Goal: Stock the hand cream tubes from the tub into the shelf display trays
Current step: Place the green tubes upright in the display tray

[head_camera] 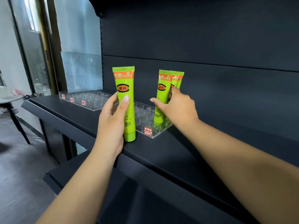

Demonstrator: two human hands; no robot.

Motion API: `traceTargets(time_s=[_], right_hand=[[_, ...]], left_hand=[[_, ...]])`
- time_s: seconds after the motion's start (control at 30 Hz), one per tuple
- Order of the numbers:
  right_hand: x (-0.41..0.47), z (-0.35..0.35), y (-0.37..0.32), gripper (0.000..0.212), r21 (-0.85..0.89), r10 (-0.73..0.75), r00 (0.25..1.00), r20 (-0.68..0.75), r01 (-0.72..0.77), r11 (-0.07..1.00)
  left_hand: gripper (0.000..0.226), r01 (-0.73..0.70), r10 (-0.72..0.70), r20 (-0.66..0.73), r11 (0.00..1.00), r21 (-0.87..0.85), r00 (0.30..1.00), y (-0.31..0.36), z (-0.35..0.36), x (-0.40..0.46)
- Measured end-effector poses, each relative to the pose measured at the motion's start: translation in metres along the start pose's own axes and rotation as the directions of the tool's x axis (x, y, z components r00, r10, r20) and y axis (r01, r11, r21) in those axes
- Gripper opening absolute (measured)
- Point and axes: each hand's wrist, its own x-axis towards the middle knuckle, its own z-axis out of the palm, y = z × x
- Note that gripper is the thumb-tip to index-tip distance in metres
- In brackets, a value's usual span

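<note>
Left hand grips one green tube upright, cap down on the shelf. Right hand pinches two tubes standing in the clear tray. Risk: releasing before caps seat between dividers, tubes topple.

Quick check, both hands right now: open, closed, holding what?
Left hand: grips one green tube upright, cap down, in front of the clear tray.
Right hand: fingers curled on the two tubes in the tray, thumb out.
</note>
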Motion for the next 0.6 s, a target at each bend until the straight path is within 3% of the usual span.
traceTargets(time_s=[0.23, 0.33, 0.4, 0.47, 0.53, 0.6], right_hand=[[-0.011, -0.009, 0.003, 0.049, 0.208, 0.089, 0.995, -0.034, -0.081, 0.975], [-0.015, -0.02, -0.003, 0.036, 0.441, 0.069, 0.994, -0.083, -0.025, 0.897], [-0.022, -0.029, -0.016, 0.027, 0.656, 0.032, 0.999, -0.015, -0.014, 0.755], [-0.03, -0.036, -0.031, 0.019, 0.746, -0.074, 0.989, 0.129, -0.048, 0.664], [-0.037, -0.041, -0.04, 0.014, 0.735, -0.169, 0.963, 0.21, -0.042, 0.677], [-0.038, -0.043, -0.044, 0.013, 0.695, -0.162, 0.96, 0.226, -0.042, 0.718]], left_hand=[[0.008, 0.019, -0.018, -0.04, 1.0, 0.022, 0.999, 0.0, 0.001, -0.001], [0.008, 0.014, -0.014, -0.03, 1.0, 0.011, 0.999, 0.002, 0.001, -0.003], [0.01, -0.013, 0.013, 0.009, 1.0, -0.003, 1.0, 0.004, 0.0, -0.005], [0.019, -0.074, 0.07, 0.085, 0.996, 0.044, 0.994, 0.005, -0.002, -0.007], [0.02, -0.126, 0.104, 0.156, 0.983, 0.132, 0.982, 0.006, -0.002, -0.01], [0.016, -0.163, 0.115, 0.212, 0.962, 0.221, 0.97, 0.007, -0.002, -0.012]])
